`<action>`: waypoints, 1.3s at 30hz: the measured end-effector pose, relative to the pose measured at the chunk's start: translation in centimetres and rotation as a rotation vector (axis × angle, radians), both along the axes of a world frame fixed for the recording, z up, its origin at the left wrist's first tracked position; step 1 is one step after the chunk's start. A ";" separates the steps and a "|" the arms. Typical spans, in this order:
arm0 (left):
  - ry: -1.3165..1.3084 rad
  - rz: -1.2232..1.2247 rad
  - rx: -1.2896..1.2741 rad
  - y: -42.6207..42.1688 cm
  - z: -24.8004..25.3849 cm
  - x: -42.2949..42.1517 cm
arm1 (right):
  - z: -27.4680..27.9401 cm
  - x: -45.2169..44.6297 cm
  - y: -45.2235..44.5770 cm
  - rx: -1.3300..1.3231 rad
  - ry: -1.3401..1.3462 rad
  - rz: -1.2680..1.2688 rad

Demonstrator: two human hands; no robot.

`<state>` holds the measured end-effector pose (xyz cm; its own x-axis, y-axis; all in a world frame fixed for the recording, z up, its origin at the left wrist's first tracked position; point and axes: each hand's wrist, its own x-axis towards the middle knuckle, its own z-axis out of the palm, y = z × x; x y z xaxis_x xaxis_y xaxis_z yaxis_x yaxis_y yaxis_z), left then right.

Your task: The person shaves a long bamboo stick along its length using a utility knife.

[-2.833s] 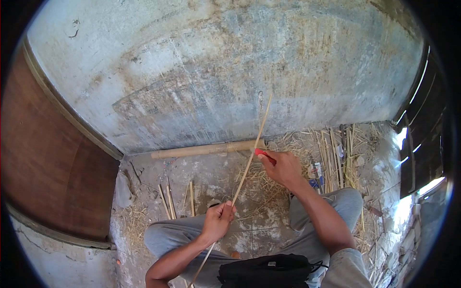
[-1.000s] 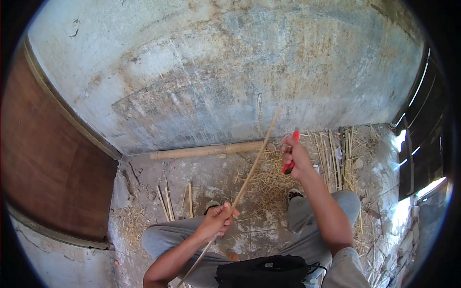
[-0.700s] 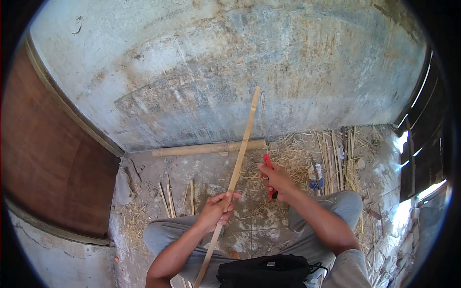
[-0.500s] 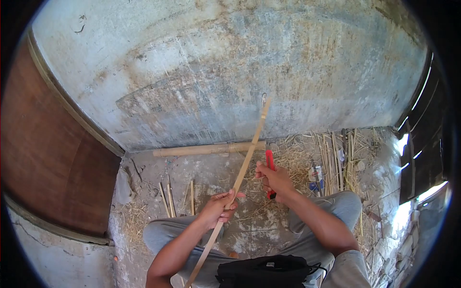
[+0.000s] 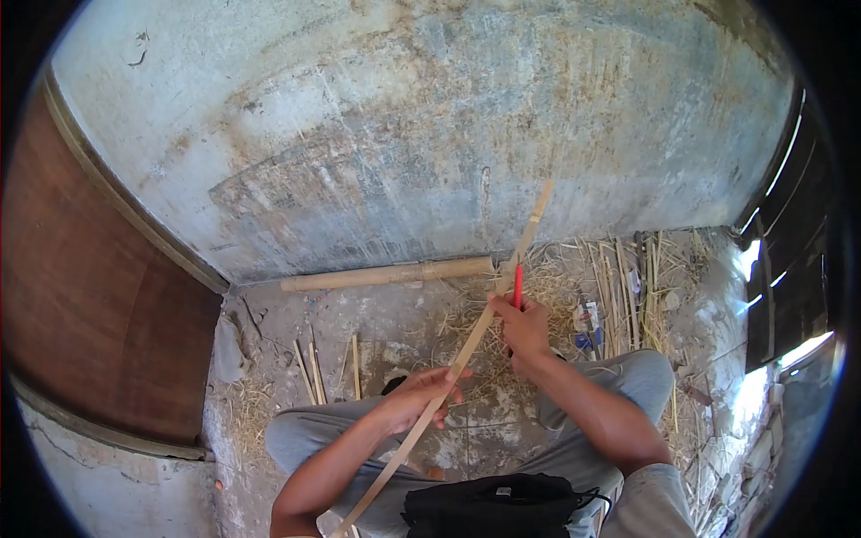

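Observation:
A long, thin bamboo strip (image 5: 477, 336) runs slantwise from my lap up toward the wall. My left hand (image 5: 417, 401) supports it at mid-length, its grip loose and some fingers partly stretched out beneath the strip. Farther up, my right hand (image 5: 525, 330) is closed around a red utility knife (image 5: 518, 285) that points upward. The knife lies right beside the strip, and my right thumb and fingertips touch the strip's edge. I cannot make out the blade.
A bamboo pole (image 5: 386, 274) lies along the foot of the stained wall (image 5: 430, 117). Several split sticks (image 5: 619, 291) and shavings (image 5: 556, 287) cover the floor at right. More sticks (image 5: 311, 369) lie by my left knee. A black bag (image 5: 489, 509) rests on my lap.
My right hand has brought the knife up against the strip. The strip's upper end has swung to the right. My left hand has loosened its grip on the strip.

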<state>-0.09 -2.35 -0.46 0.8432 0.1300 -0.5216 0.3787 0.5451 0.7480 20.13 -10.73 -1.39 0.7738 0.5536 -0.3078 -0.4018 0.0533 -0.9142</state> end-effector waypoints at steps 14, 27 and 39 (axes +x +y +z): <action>-0.161 -0.055 0.026 2.5 0.2 -2.4 | 0.4 2.8 -0.2 0.025 -0.077 0.064; 0.004 0.251 -0.099 1.1 -0.8 -1.1 | 2.0 -0.5 -2.3 -0.302 -1.052 0.662; 0.013 0.333 0.019 1.0 -0.9 -0.4 | 2.1 -2.6 -2.6 -0.222 -1.105 0.570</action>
